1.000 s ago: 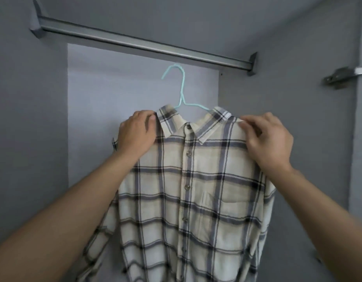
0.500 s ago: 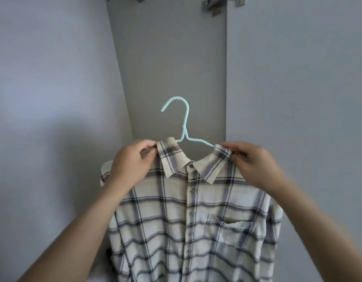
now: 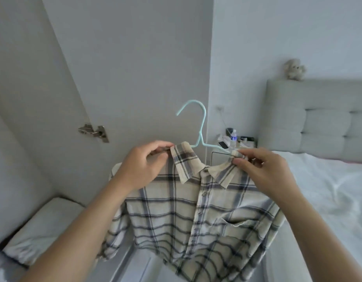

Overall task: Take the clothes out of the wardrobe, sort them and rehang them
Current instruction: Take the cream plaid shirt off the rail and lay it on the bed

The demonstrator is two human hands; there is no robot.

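Observation:
A cream shirt with dark plaid lines (image 3: 188, 216) hangs on a light blue hanger (image 3: 200, 127) in front of me, clear of the wardrobe. My left hand (image 3: 141, 165) pinches the shirt's left shoulder beside the collar. At the right shoulder, my right hand (image 3: 263, 169) pinches the collar edge where the hanger's arm comes out. The hanger's hook points up and touches nothing. The shirt's lower part drops out of view at the bottom.
An open grey wardrobe door (image 3: 125, 78) with a metal hinge (image 3: 93, 132) stands behind the shirt. A bed with white sheets (image 3: 328, 196) and padded headboard (image 3: 318, 117) lies on the right. A cluttered bedside table (image 3: 235, 140) sits by it. Folded white bedding (image 3: 42, 226) lies low left.
The shirt on its hanger has come away from the wardrobe rail and moved down and out. My view has swung right, from the wardrobe interior to the door and the bed.

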